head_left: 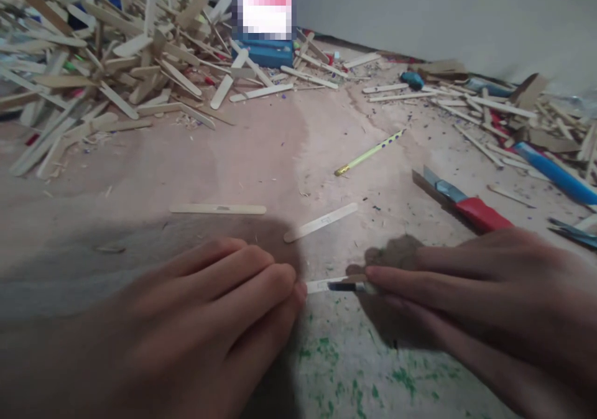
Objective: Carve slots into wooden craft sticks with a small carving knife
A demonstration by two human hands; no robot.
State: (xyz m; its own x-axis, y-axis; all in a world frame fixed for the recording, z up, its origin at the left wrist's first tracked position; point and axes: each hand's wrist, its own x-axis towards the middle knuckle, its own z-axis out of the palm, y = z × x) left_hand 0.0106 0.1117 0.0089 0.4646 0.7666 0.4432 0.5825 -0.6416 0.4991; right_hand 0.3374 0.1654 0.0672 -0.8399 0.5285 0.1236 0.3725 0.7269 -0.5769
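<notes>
A wooden craft stick (318, 286) with a small pencilled mark lies on the work surface between my hands. My left hand (219, 319) is closed, its thumb and fingers pinching the stick's left end. My right hand (471, 288) grips a slim craft knife, with its dark blade (342, 286) over the stick by the mark; most of the handle is hidden by my fingers. Just beyond lie two more craft sticks, a pale marked stick (321, 222) set at a slant and a yellower marked stick (218, 209) lying level.
A yellow pencil (368, 153) lies further back. A red-handled cutter (482, 212) with its blade out rests beyond my right hand. Heaped sticks (140, 52) fill the back left; more sticks and scraps (489, 108) lie at right. A blue box (263, 52) stands near the wall.
</notes>
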